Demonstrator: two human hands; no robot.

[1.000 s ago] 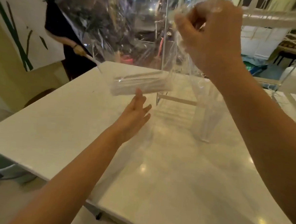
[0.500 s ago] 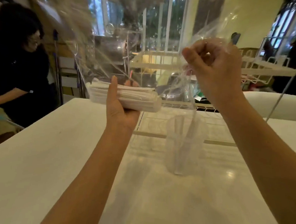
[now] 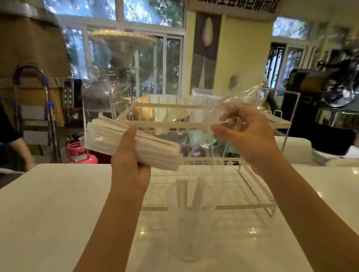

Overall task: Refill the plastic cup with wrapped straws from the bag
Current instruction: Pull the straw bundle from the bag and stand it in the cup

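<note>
My left hand grips a thick bundle of white wrapped straws from below, through a clear plastic bag. The bundle lies roughly level, a little above the table. My right hand pinches the bag's crumpled open end to the right of the bundle. Below and between my hands a clear plastic cup stands upright on the white table. Two wrapped straws lean inside it.
A white wire dish rack stands on the table just behind the cup. A person in dark clothes is at the far left beyond the table edge. A pink gas cylinder and a stepladder stand on the floor behind.
My left hand came up under the straw bundle and closed on it through the bag. My right hand lowered with the bag's open end. The view tilted upward.
</note>
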